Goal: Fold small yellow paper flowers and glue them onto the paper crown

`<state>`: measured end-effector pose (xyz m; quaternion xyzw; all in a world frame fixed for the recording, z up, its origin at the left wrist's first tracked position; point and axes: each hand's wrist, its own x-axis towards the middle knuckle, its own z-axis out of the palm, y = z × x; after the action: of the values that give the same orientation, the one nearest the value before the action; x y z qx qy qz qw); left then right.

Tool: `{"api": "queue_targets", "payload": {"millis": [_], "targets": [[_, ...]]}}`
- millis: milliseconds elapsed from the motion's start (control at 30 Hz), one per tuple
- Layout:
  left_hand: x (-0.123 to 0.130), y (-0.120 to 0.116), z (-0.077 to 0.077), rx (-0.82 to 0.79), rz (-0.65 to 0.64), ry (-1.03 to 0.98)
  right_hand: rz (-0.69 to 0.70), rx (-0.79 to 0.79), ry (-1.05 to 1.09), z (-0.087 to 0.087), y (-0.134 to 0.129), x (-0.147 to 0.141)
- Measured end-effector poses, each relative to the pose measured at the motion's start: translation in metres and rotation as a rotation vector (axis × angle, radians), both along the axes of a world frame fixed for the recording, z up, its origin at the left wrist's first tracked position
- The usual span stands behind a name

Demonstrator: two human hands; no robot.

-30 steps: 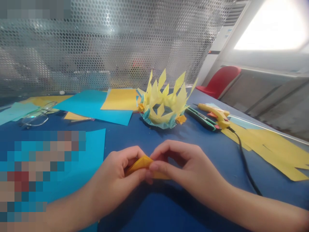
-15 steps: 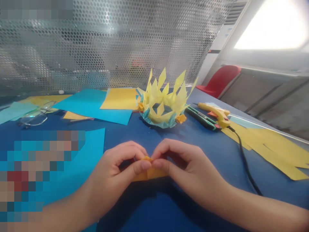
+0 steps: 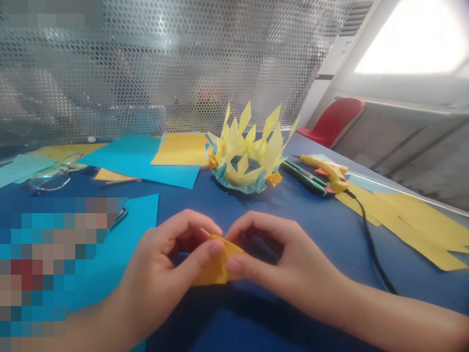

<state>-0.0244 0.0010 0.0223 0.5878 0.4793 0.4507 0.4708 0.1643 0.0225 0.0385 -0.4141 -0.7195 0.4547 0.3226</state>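
A small folded piece of orange-yellow paper [image 3: 216,268] is held between both hands above the blue table. My left hand [image 3: 172,259] pinches its top edge between thumb and fingers. From the right, my right hand [image 3: 274,249] grips the same paper, its thumb on the near face and its fingers behind. Beyond the hands stands a paper crown [image 3: 252,151] with pale yellow points, a light blue base and orange paper pieces on it. My palms and the back of the folded paper are hidden.
Blue sheets [image 3: 120,154] and an orange sheet [image 3: 179,149] lie left of the crown, near glasses [image 3: 51,180]. A yellow glue gun [image 3: 326,171] with a black cord, a green-black cutter [image 3: 308,178] and yellow strips [image 3: 414,215] lie right. Perforated metal panel [image 3: 176,63] behind.
The folded paper has tilted and shows more of its face. My right thumb has moved slightly down, and my left hand has shifted a little left. Both hands still hold the paper.
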Motion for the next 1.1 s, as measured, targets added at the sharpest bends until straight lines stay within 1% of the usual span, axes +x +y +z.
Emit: {"api": "queue_targets", "payload": {"millis": [67, 100, 167, 233, 433, 567, 667, 800, 1000, 1100], "targets": [[0.000, -0.001, 0.000, -0.002, 0.036, -0.003, 0.017, -0.094, 0.002, 0.000, 0.000, 0.001], [0.001, -0.001, 0.000, 0.003, 0.067, 0.002, 0.012, -0.116, 0.011, 0.000, 0.000, 0.001], [0.001, -0.001, -0.001, 0.011, 0.115, 0.006, -0.030, -0.089, 0.033, 0.000, 0.001, 0.002], [0.001, 0.001, -0.001, 0.001, 0.122, -0.006, -0.080, -0.016, 0.047, 0.000, 0.001, 0.003], [0.000, 0.005, -0.001, -0.008, 0.105, -0.017, -0.112, 0.153, 0.055, -0.001, -0.001, 0.004], [0.003, 0.007, 0.001, -0.004, 0.075, -0.032, -0.112, 0.191, 0.040, -0.002, -0.001, 0.004], [0.006, 0.006, 0.003, -0.092, 0.061, -0.091, -0.117, 0.224, 0.031, -0.001, -0.002, 0.005], [0.009, 0.004, 0.005, -0.190, 0.006, -0.179, -0.101, 0.281, 0.056, -0.001, -0.004, 0.007], [0.010, 0.005, 0.003, -0.259, -0.033, -0.273, -0.067, 0.265, 0.087, -0.002, -0.003, 0.008], [0.008, 0.006, 0.001, -0.273, -0.016, -0.305, -0.071, 0.230, 0.055, -0.003, 0.001, 0.007]]}}
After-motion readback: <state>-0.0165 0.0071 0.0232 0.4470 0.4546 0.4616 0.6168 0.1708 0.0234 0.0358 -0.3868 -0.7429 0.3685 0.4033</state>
